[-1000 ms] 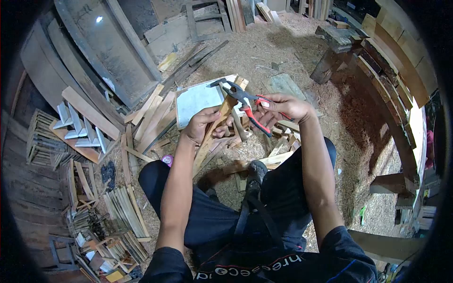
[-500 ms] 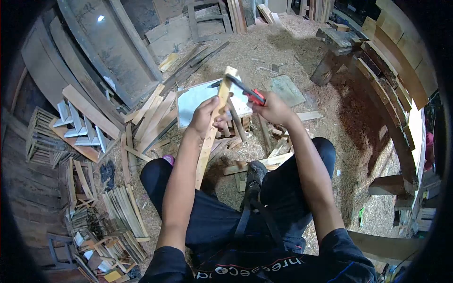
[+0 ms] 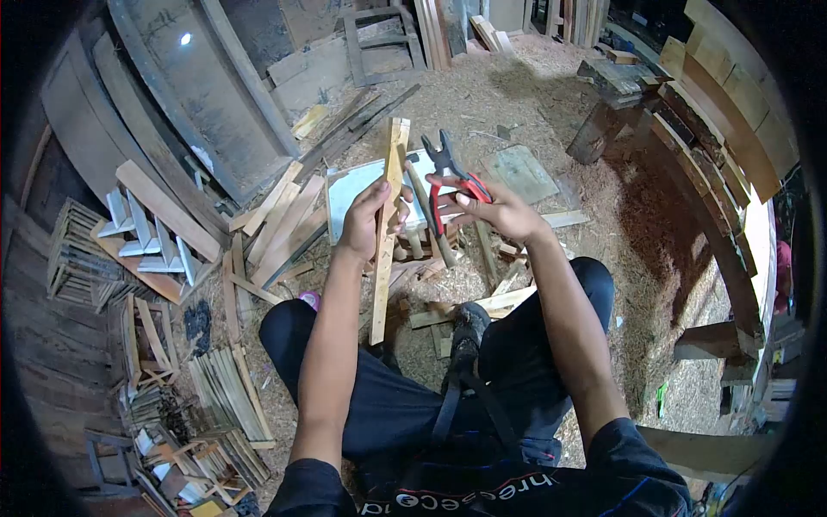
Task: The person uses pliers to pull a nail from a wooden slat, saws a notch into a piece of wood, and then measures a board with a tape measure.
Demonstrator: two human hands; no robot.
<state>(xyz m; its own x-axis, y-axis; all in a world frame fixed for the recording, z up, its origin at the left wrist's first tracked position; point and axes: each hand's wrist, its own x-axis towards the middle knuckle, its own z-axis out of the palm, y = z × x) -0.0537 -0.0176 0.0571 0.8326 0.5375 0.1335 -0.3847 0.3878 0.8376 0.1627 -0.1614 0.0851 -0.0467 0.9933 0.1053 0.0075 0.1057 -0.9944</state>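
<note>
My left hand [image 3: 365,217] is wrapped round a narrow wooden strip [image 3: 383,276], held nearly upright in front of my knees. Small dark marks run along the strip's face. To the right of it, my right hand [image 3: 501,212] grips red-handled pliers [image 3: 442,158]. Their jaws point up and are spread apart, and the handles are spread too. The pliers are clear of the strip. Below and behind them, a wooden tool handle [image 3: 438,233] leans across a pale board [image 3: 349,194]; a dark head seems to show at its top.
Offcuts [image 3: 289,211] lie left of the board, and more wood pieces lie around my shoe [image 3: 469,327]. Slat stacks [image 3: 226,392] and a white-edged wooden piece [image 3: 148,233] stand at left. A timber bench [image 3: 732,185] curves along the right. Shavings cover the floor.
The pliers have come away from the strip's top end, moved right, and swung upright with their jaws opened. The strip is now more upright, its lower end shifted slightly right.
</note>
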